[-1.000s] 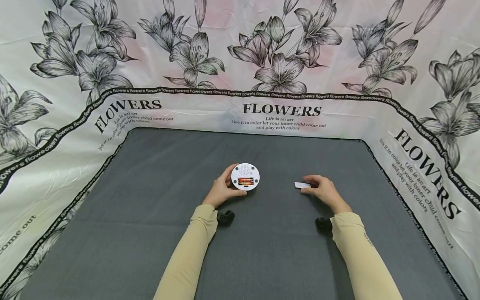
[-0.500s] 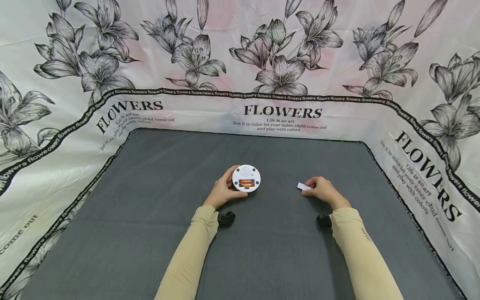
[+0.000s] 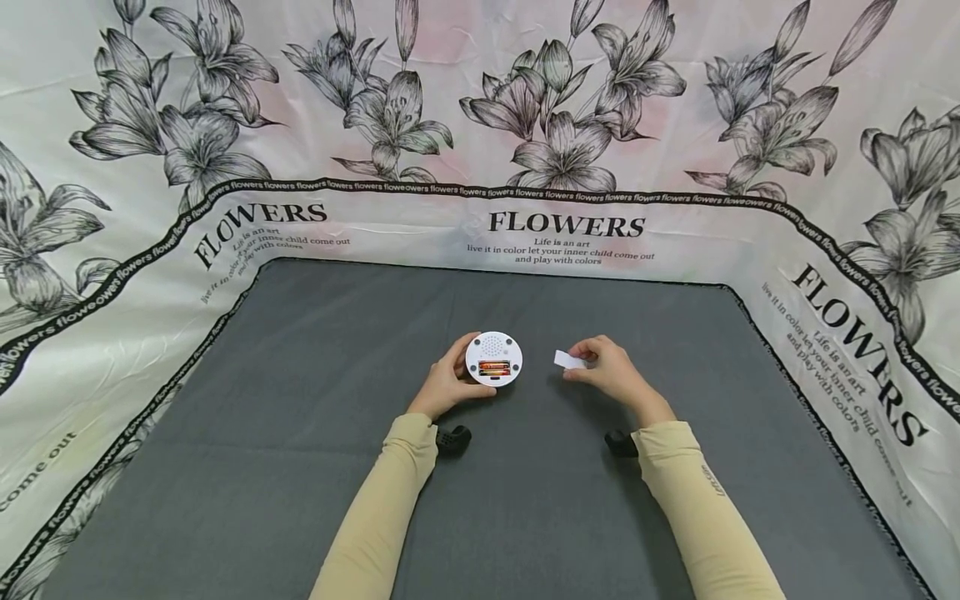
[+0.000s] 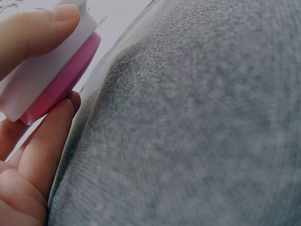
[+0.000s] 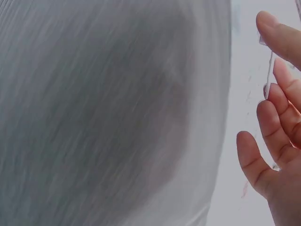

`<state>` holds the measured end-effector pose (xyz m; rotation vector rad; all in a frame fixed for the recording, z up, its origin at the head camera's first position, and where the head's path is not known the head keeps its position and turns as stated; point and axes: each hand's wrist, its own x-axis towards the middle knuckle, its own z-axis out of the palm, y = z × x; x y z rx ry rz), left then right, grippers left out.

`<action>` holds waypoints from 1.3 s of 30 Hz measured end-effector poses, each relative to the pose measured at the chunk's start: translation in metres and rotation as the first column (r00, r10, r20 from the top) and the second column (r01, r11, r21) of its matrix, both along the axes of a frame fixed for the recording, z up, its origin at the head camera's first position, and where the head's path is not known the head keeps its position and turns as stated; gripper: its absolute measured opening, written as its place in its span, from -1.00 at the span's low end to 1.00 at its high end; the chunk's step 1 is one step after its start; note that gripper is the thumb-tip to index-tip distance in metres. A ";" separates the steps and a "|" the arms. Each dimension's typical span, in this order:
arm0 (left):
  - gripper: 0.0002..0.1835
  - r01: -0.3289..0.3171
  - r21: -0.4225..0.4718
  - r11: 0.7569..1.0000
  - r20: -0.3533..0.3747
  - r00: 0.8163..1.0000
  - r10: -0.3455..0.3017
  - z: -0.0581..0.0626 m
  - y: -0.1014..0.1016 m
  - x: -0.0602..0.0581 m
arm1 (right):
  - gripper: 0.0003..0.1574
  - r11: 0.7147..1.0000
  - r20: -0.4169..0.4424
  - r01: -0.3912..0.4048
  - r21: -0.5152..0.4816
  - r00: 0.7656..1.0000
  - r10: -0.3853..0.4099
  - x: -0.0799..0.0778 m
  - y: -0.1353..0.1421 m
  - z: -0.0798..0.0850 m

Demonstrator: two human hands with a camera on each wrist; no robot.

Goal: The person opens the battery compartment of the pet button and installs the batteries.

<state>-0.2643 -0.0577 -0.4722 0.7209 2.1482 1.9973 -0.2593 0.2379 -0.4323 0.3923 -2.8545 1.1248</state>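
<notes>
My left hand [image 3: 444, 385] grips a round white device [image 3: 493, 346] by its left edge, its underside facing me. Two orange-and-black batteries [image 3: 494, 368] lie side by side in the uncovered compartment, below a patch of small holes. In the left wrist view the thumb presses the device's white body [image 4: 56, 61], and fingers support its pink side [image 4: 66, 82]. To the right, my right hand [image 3: 617, 375] pinches a small white battery cover [image 3: 570, 360] between thumb and fingers, apart from the device. The right wrist view shows that cover [image 5: 270, 75] edge-on, as a thin strip.
A dark grey cloth [image 3: 360, 350] covers the table. Around it hangs white fabric [image 3: 412, 221] printed with lilies and "FLOWERS" lettering. Black wrist cameras show below each hand, the left camera [image 3: 453, 442] and the right camera [image 3: 621, 443].
My right hand has moved left with the battery cover, closer to the device, and the cover's angle has changed. The left hand keeps the device in nearly the same place.
</notes>
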 end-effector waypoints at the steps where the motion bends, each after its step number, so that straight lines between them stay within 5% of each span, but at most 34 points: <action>1: 0.01 -0.002 -0.001 1.000 -0.002 1.000 0.002 0.000 0.000 0.000 | -0.57 1.000 -0.011 -0.015 -0.001 1.000 0.015 0.000 -0.007 0.003; 17: -0.03 0.003 0.006 1.000 -0.006 1.000 -0.003 0.000 0.000 0.000 | -0.59 0.974 -0.066 -0.212 0.075 0.974 0.217 -0.002 -0.083 0.012; 39: -0.03 0.023 0.021 1.000 -0.019 1.000 -0.023 -0.001 -0.003 -0.002 | -0.58 0.942 -0.098 -0.263 0.208 0.953 0.287 -0.009 -0.105 0.010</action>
